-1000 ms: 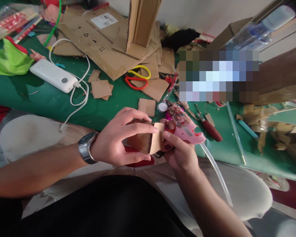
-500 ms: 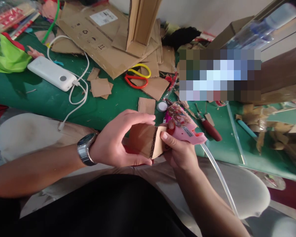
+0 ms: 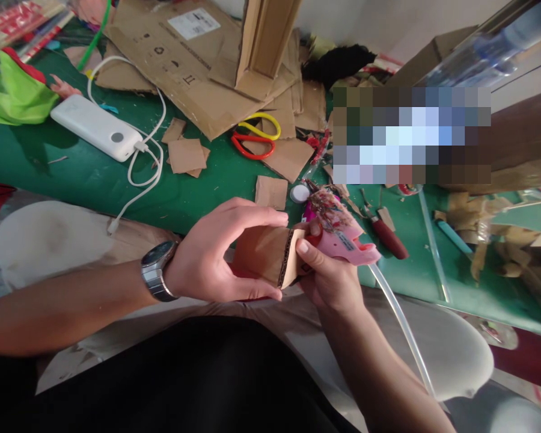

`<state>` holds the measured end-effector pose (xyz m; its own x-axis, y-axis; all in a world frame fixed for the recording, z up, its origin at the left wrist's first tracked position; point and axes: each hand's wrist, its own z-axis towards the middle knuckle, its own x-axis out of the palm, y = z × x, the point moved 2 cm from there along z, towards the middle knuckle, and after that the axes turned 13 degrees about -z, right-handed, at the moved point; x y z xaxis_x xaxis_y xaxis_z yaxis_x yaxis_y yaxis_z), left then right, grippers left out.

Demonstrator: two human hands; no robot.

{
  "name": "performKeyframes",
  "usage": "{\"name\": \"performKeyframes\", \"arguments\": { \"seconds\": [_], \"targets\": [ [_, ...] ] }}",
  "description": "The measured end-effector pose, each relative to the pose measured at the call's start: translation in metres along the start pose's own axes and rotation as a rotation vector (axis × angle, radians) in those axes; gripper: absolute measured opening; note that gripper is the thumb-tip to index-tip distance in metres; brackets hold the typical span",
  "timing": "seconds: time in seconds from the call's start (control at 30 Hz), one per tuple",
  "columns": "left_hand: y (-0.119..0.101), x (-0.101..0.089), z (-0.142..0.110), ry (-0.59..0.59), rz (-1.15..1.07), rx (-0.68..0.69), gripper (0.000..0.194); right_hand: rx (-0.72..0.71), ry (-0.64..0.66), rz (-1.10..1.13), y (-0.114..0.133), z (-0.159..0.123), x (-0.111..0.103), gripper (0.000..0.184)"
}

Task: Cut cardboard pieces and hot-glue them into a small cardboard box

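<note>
Between my hands is a small folded piece of cardboard point(image 3: 261, 255), its corrugated edge showing on the right side. My left hand point(image 3: 207, 252) curves around it from the left, fingers along the top and thumb along the bottom. With thumb pressed on its right-hand flap, my right hand point(image 3: 329, 270) pinches the cardboard. A pink glue gun point(image 3: 345, 240), crusted with residue, lies right against my right hand's fingers; I cannot tell whether they also grip it. A clear glue stick point(image 3: 399, 319) sticks out of its back end, beyond my right wrist.
On the green table point(image 3: 198, 201) lie a white power bank point(image 3: 94, 126) with a cable, scissors point(image 3: 255, 137), cardboard scraps point(image 3: 187, 156) and a flattened carton point(image 3: 175, 66). A red-handled tool point(image 3: 389, 237) and another glue stick point(image 3: 435, 249) lie to the right. A cardboard upright point(image 3: 268, 45) stands behind.
The view has shifted slightly, moving the table things a little rightward in the picture. Both hands keep the same hold on the cardboard.
</note>
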<state>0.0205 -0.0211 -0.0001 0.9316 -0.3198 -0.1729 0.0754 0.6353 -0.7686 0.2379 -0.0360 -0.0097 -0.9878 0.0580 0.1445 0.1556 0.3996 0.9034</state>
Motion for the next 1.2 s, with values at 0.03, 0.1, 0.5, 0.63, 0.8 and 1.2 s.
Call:
{"name": "performKeyframes", "arguments": {
  "seconds": [0.03, 0.1, 0.5, 0.63, 0.8, 1.2],
  "targets": [
    [0.001, 0.0, 0.0, 0.001, 0.004, -0.011, 0.092, 0.001, -0.004, -0.005, 0.0, 0.0, 0.0, 0.059],
    [0.0, 0.0, 0.0, 0.006, 0.012, -0.013, 0.093, 0.0, -0.011, -0.005, 0.0, 0.0, 0.0, 0.06],
    [-0.006, 0.001, 0.001, 0.011, 0.063, -0.041, 0.084, -0.022, -0.037, 0.011, -0.004, 0.0, 0.0, 0.057],
    [-0.005, 0.001, 0.001, 0.007, 0.081, -0.057, 0.082, -0.047, -0.031, -0.003, -0.004, 0.0, 0.0, 0.057],
    [-0.007, 0.002, 0.001, 0.02, 0.059, -0.046, 0.082, -0.071, -0.027, -0.02, -0.006, 0.0, 0.002, 0.055],
    [0.009, 0.007, -0.01, -0.092, -0.008, 0.005, 0.103, -0.035, 0.007, 0.035, -0.005, -0.003, 0.008, 0.056]
  ]
}}
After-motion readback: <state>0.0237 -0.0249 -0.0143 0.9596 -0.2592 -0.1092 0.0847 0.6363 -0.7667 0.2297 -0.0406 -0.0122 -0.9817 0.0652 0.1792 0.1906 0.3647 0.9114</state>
